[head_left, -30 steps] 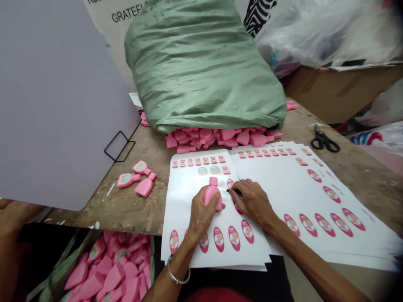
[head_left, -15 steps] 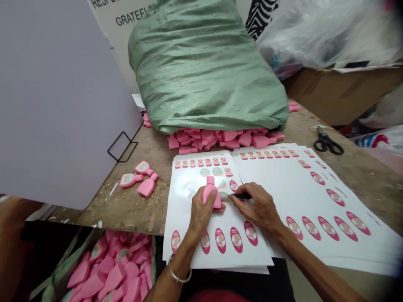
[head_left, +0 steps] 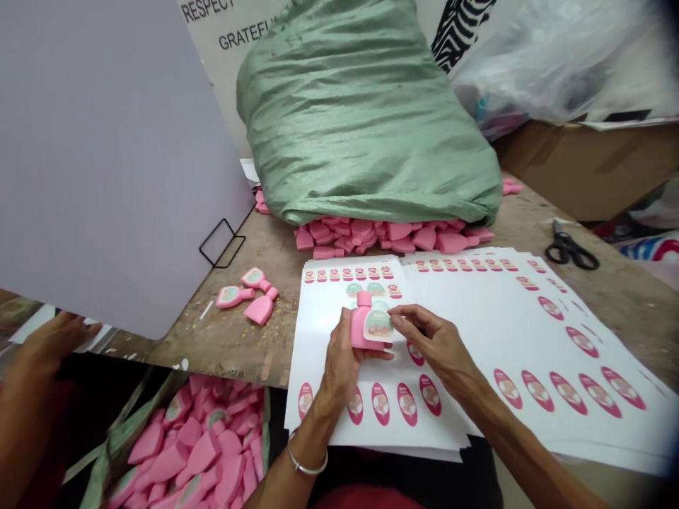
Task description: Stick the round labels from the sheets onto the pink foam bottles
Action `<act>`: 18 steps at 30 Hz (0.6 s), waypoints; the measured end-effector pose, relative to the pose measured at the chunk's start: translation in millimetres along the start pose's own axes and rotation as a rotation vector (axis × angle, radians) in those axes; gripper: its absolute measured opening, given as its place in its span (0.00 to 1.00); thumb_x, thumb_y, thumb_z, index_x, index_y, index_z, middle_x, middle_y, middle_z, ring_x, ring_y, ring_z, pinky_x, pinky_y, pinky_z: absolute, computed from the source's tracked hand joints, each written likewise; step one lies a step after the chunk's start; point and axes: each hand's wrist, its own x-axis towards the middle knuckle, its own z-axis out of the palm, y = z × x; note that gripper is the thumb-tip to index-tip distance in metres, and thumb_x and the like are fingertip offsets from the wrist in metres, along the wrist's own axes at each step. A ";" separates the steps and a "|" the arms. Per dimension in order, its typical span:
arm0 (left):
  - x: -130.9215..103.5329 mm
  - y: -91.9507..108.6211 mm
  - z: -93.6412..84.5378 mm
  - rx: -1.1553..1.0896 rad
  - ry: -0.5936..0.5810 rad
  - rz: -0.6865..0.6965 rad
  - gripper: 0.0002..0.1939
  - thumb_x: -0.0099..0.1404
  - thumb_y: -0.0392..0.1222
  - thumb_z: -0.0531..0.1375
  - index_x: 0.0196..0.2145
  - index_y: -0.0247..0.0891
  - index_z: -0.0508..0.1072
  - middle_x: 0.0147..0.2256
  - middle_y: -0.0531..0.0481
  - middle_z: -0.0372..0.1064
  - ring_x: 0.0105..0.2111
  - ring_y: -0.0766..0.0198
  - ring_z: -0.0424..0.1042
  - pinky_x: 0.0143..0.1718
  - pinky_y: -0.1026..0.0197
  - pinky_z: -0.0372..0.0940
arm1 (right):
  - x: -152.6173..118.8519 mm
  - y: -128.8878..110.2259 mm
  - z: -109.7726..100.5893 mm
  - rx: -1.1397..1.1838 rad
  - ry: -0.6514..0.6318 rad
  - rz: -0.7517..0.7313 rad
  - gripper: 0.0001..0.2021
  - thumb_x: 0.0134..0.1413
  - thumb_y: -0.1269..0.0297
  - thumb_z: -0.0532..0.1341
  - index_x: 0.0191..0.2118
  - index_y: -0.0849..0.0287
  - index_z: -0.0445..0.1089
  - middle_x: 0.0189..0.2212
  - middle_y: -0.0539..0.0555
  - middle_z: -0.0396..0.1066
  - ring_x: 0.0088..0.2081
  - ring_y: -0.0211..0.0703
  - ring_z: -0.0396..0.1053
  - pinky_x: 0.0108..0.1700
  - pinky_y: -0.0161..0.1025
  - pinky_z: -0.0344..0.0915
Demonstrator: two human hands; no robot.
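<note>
My left hand [head_left: 339,364] is wrapped round a small pink toy bottle [head_left: 359,331], holding it upright over a white sticker sheet [head_left: 321,339]. Pinched by its right edge in my right hand [head_left: 438,348] is a pale green and pink label sticker [head_left: 378,326]. It overlaps the front of the bottle; whether it is stuck down, I cannot tell. Oval pink stickers [head_left: 380,404] line the near part of the sheet. The black tool seen earlier in my right hand does not show now.
A second stack of sticker sheets [head_left: 467,311] lies to the right, with black scissors [head_left: 570,249] beyond. Behind, a green sack [head_left: 371,120] rests over many pink bottles [head_left: 450,242]. Three bottles [head_left: 259,309] lie left. Below is an open sack of bottles [head_left: 204,452]. Another person's hand [head_left: 58,339] is far left.
The label sticker has come up off the sheet to the bottle's front in my right hand. The black tool has gone from sight. Another person's hand has appeared at the left.
</note>
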 end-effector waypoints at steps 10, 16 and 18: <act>-6.3 0.6 3.2 -0.063 -0.035 -0.011 0.28 0.66 0.58 0.49 0.42 0.28 0.74 0.34 0.41 0.75 0.34 0.56 0.76 0.36 0.55 0.73 | -4.8 1.5 12.5 0.015 -0.006 -0.053 0.18 0.48 0.48 0.63 0.36 0.58 0.75 0.31 0.53 0.73 0.31 0.40 0.67 0.33 0.36 0.64; -7.0 1.0 1.7 -0.062 -0.044 -0.018 0.28 0.65 0.59 0.50 0.43 0.29 0.73 0.36 0.41 0.74 0.34 0.56 0.75 0.37 0.54 0.73 | -6.1 -1.4 13.0 0.006 0.004 -0.055 0.17 0.47 0.49 0.64 0.36 0.59 0.75 0.29 0.52 0.72 0.30 0.38 0.67 0.32 0.34 0.64; -7.1 1.0 1.7 -0.053 -0.032 -0.021 0.28 0.65 0.59 0.50 0.43 0.29 0.73 0.37 0.40 0.73 0.35 0.56 0.75 0.37 0.54 0.73 | -6.3 -2.0 12.9 0.000 0.007 -0.060 0.17 0.48 0.49 0.64 0.36 0.59 0.75 0.28 0.52 0.72 0.30 0.38 0.67 0.31 0.34 0.64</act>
